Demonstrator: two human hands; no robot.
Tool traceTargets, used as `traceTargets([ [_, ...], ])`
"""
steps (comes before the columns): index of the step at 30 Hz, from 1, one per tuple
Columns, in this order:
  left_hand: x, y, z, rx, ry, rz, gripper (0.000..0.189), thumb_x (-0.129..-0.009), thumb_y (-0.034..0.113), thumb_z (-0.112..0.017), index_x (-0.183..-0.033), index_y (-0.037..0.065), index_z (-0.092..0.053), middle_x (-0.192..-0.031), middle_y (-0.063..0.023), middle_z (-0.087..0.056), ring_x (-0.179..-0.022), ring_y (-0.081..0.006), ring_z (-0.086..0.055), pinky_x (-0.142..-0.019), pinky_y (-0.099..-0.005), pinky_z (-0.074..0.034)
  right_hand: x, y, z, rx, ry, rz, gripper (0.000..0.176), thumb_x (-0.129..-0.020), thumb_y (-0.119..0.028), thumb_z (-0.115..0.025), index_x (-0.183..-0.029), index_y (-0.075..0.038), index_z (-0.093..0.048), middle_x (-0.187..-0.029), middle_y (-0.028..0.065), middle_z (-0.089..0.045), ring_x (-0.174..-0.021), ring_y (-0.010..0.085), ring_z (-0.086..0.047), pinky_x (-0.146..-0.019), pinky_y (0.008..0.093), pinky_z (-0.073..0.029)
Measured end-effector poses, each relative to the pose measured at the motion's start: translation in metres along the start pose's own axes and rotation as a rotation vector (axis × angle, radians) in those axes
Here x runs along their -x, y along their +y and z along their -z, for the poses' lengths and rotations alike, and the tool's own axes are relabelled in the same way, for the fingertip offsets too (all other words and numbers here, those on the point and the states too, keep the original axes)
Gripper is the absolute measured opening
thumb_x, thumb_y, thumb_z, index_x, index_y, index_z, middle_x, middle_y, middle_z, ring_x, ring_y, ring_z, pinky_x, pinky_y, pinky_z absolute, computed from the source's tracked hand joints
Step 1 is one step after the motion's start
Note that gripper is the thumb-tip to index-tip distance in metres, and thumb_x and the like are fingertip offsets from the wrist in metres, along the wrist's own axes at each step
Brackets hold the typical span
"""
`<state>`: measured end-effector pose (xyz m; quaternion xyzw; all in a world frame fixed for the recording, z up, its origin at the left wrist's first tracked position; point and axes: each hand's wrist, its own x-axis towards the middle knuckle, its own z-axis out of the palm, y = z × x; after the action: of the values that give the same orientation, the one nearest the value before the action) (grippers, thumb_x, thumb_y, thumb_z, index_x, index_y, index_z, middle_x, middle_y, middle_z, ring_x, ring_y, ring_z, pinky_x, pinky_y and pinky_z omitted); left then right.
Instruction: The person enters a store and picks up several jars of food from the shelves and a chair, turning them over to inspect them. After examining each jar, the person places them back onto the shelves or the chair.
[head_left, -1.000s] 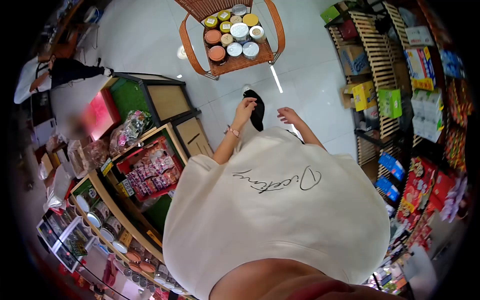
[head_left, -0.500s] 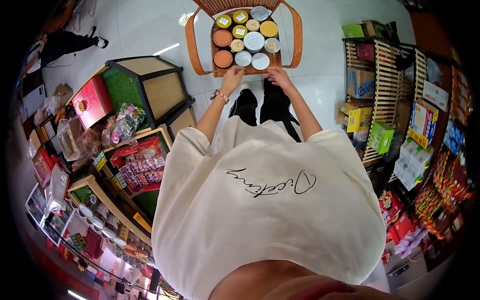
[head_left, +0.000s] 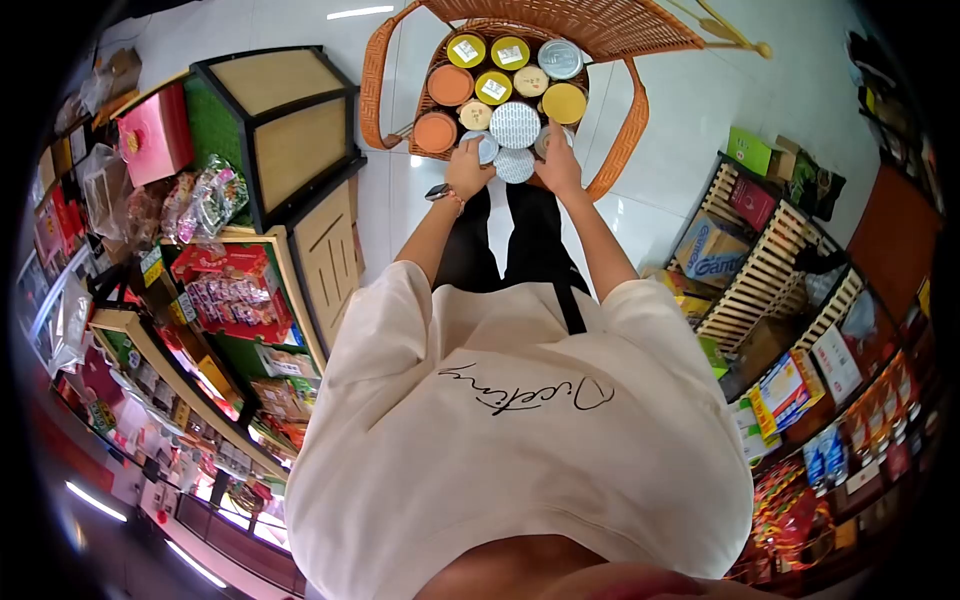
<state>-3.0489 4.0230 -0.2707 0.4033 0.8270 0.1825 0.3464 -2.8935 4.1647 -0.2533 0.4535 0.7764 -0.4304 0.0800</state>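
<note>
Your left hand [head_left: 467,172] curls at a silver-lidded jar [head_left: 487,149], your right hand [head_left: 561,169] at another jar [head_left: 542,144], both near the front of a wicker chair [head_left: 372,90]. Whether either grips is unclear. The jars look rigid, likely smooth and slippery; best held around their sides, below the lids.

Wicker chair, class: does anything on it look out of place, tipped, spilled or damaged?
One oddity: lidded containers crowd the wicker chair, a place for sitting. They look upright, with no visible spill or damage; the left hand and right hand hide some.
</note>
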Motion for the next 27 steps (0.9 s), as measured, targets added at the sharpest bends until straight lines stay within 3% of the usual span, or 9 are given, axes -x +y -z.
traceTargets([
  [4, -0.020, 0.020, -0.004, -0.047, 0.094, 0.070, 0.088, -0.053, 0.021, -0.082, -0.129, 0.010, -0.041, -0.124, -0.0123, -0.047, -0.114, -0.0325, -0.045, -0.093, -0.0432, -0.040, -0.033, 0.003, 0.003, 0.068, -0.004, 0.230, 0.092, -0.062, -0.009, -0.071, -0.140, -0.011, -0.023, -0.132, 0.0172, -0.043, -0.116, 0.0364, -0.046, -0.094, 0.0412, -0.040],
  [7, -0.030, 0.019, -0.018, 0.017, 0.165, 0.068, 0.090, -0.053, 0.022, -0.082, -0.132, 0.013, -0.040, -0.129, -0.0099, -0.045, -0.116, -0.0309, -0.042, -0.096, -0.0431, -0.036, -0.045, 0.001, 0.000, 0.180, 0.003, 0.213, 0.091, -0.059, -0.009, -0.073, -0.138, -0.013, -0.029, -0.130, 0.0145, -0.047, -0.116, 0.0329, -0.047, -0.093, 0.0413, -0.038],
  [12, -0.029, 0.025, -0.030, 0.167, 0.260, 0.105, 0.091, -0.049, 0.021, -0.083, -0.131, 0.013, -0.043, -0.112, -0.0117, -0.053, -0.102, -0.0313, -0.053, -0.086, -0.0393, -0.045, -0.053, 0.007, 0.005, 0.026, -0.052, 0.328, 0.095, -0.052, -0.014, -0.079, -0.136, -0.013, -0.035, -0.124, 0.0147, -0.052, -0.111, 0.0328, -0.051, -0.089, 0.0439, -0.039],
  [17, -0.003, 0.040, -0.011, 0.303, 0.360, 0.079, 0.089, -0.051, 0.018, -0.082, -0.131, 0.012, -0.044, -0.108, -0.0134, -0.053, -0.101, -0.0315, -0.052, -0.086, -0.0390, -0.045, -0.039, -0.015, 0.032, -0.099, -0.127, 0.443, 0.089, -0.052, -0.010, -0.077, -0.132, -0.008, -0.038, -0.121, 0.0165, -0.054, -0.111, 0.0339, -0.050, -0.095, 0.0444, -0.037],
  [22, 0.061, 0.051, 0.045, 0.432, 0.365, 0.065, 0.085, -0.050, 0.013, -0.081, -0.128, 0.009, -0.047, -0.116, -0.0149, -0.047, -0.107, -0.0306, -0.050, -0.091, -0.0354, -0.043, 0.013, -0.054, 0.041, -0.122, -0.094, 0.571, 0.090, -0.050, -0.010, -0.079, -0.131, -0.008, -0.039, -0.137, 0.0190, -0.036, -0.122, 0.0377, -0.039, -0.101, 0.0427, -0.033],
  [25, 0.122, 0.055, 0.082, 0.489, 0.433, 0.047, 0.086, -0.051, 0.016, -0.083, -0.128, 0.008, -0.045, -0.121, -0.0141, -0.045, -0.113, -0.0298, -0.047, -0.094, -0.0378, -0.041, 0.054, -0.090, 0.036, -0.370, -0.248, 0.582, 0.090, -0.052, -0.010, -0.079, -0.132, -0.009, -0.038, -0.136, 0.0167, -0.037, -0.123, 0.0328, -0.041, -0.100, 0.0410, -0.036],
  [27, 0.170, 0.055, 0.099, 0.591, 0.511, 0.048, 0.088, -0.052, 0.020, -0.084, -0.129, 0.008, -0.043, -0.123, -0.0146, -0.044, -0.114, -0.0302, -0.046, -0.096, -0.0404, -0.040, 0.087, -0.121, 0.031, -0.539, -0.460, 0.503, 0.090, -0.055, -0.011, -0.081, -0.132, -0.009, -0.036, -0.133, 0.0124, -0.040, -0.123, 0.0245, -0.040, -0.096, 0.0389, -0.041],
])
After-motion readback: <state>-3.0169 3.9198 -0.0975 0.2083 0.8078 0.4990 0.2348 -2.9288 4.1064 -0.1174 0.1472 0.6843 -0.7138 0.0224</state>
